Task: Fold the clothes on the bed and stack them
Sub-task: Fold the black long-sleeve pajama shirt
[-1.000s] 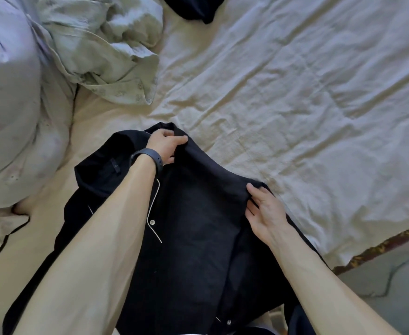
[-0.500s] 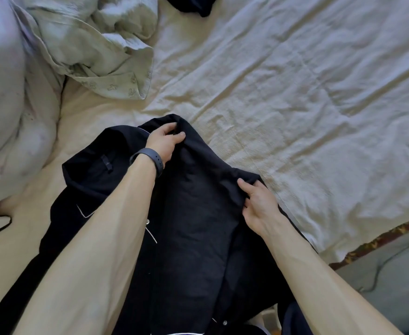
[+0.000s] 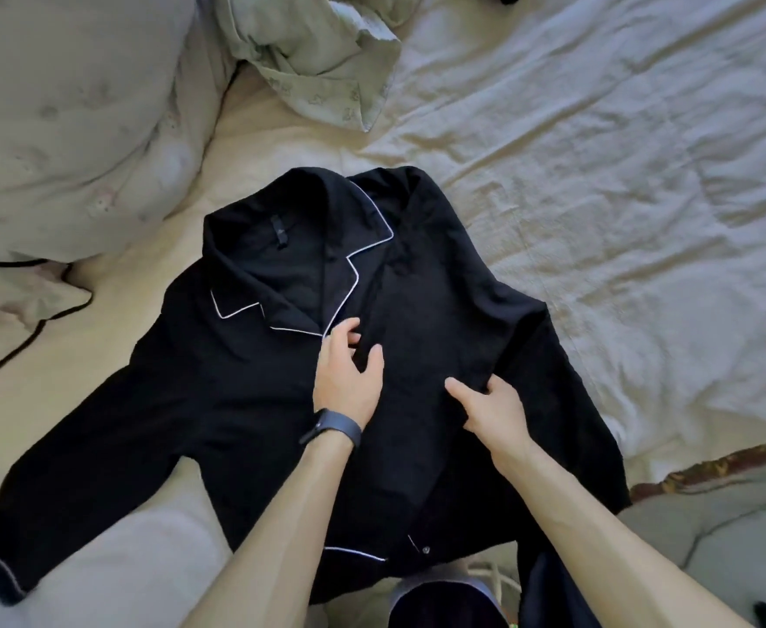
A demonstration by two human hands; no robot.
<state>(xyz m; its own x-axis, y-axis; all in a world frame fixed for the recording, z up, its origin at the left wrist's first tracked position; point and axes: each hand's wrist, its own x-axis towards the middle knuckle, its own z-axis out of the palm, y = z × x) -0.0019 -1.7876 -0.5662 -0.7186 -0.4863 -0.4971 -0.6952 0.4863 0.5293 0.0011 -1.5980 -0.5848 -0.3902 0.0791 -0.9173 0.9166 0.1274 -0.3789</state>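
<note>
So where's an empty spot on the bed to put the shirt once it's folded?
The biggest bare patch is the wrinkled white sheet right of the black pajama shirt, out to the bed's edge. A smaller strip lies between the shirt's collar and the crumpled pale green garment. The left is crowded: the pillow and the shirt's spread sleeve fill it.

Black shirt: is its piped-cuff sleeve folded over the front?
No, the sleeve lies stretched out sideways on the bed, clear of the shirt front.
</note>
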